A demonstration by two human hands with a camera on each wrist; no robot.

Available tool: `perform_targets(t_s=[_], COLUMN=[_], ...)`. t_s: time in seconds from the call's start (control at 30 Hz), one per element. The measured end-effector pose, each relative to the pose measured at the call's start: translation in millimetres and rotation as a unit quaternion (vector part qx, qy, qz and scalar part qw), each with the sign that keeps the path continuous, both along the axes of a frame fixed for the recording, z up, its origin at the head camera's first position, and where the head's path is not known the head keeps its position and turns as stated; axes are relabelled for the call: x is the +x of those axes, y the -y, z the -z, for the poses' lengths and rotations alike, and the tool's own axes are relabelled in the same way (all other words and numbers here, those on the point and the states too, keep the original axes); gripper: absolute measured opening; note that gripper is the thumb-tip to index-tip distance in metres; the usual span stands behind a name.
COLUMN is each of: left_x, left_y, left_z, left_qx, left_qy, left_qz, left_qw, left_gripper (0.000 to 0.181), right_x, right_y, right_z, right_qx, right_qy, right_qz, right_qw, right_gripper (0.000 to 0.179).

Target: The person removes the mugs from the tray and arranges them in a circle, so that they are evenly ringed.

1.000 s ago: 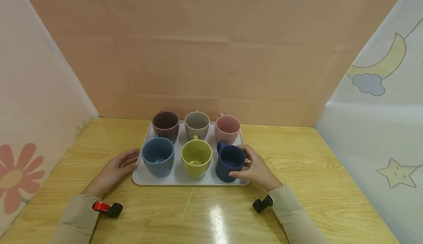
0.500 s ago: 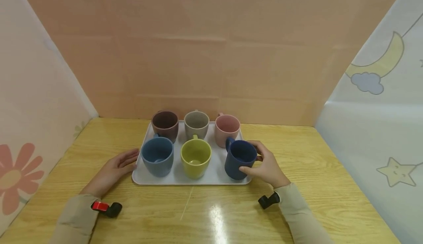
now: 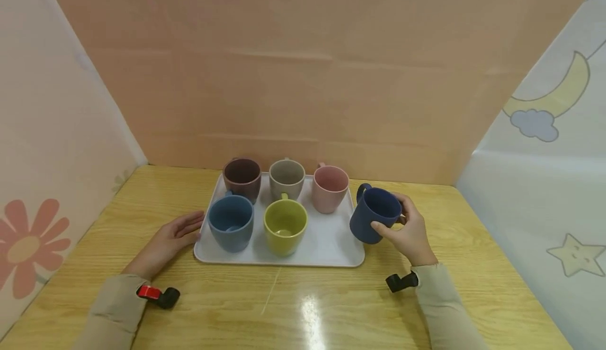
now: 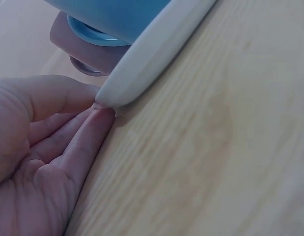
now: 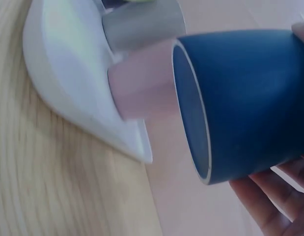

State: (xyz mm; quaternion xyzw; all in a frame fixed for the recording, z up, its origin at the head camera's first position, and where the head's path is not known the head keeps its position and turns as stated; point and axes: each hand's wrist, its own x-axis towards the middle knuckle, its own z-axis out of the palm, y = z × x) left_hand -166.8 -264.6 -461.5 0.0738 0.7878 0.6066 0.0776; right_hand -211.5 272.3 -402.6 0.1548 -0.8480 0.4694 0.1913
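My right hand [image 3: 411, 231] grips a dark blue mug [image 3: 371, 218] by its body, thumb on the near side and fingers round the far side. Raised and tilted a little, the mug overlaps the tray's right edge, and its flat base shows in the right wrist view. With thumb and fingertips my left hand [image 4: 48, 132] pinches the rim of the white tray [image 3: 326, 250]. On the tray's front row stand a light blue mug [image 3: 232, 234] and a yellow-green mug [image 3: 284, 234]. Behind them are a brown mug [image 3: 243, 184], a grey mug [image 3: 286, 181] and a pink mug [image 3: 327, 197].
The tray lies on a light wooden table [image 3: 227, 308]. An orange-brown backdrop [image 3: 293, 87] rises at the table's back edge. Patterned white panels flank it, with a flower [image 3: 28, 247] on the left and a star [image 3: 575, 255] on the right.
My right hand has lifted the dark blue mug off the tray's front right corner and carried it to the right. My left hand stays at the tray's left edge.
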Motion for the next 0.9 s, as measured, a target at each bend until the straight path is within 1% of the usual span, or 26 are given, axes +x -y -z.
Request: perform_targets(t_s=[0.17,0.37,0.43,0.53,0.67,0.9], left_x=[0.0,0.6,0.7,0.8,1.5,1.3], left_y=[-0.5,-1.0,-0.9,-1.0,-1.2,-2.3], left_z=[0.8,0.3,0.1,-0.3,-1.0,-3.6], left_qx=[0.002,-0.004,-0.006,-0.008,-0.011,-0.016], left_qy=[-0.002,-0.001,-0.001,-0.001,0.002,0.008], left_qz=[-0.002,-0.002,-0.001,-0.003,-0.002,-0.007], left_qw=[1.0,1.0,1.0,1.0,0.9999,0.9998], left_gripper=[0.07,0.069,0.068,0.068,0.069,0.07], right_x=[-12.3,-36.2,-44.2,-56.2,-69.9,-88.9], right_y=[-11.7,-27.0,-30.6,-37.3,-45.2,-52.7], right_z=[4.5,11.0,11.2,11.6,12.4,13.3], right_qx=[0.011,0.027,0.023,0.026,0.029,0.016], right_qy=[0.034,0.057,0.07,0.098,0.124,0.136], right_qz=[0.055,0.1,0.114,0.134,0.144,0.158], right_qw=[0.9978,0.993,0.9907,0.9859,0.9814,0.9779], right_gripper=[0.07,0.073,0.073,0.078,0.087,0.091])
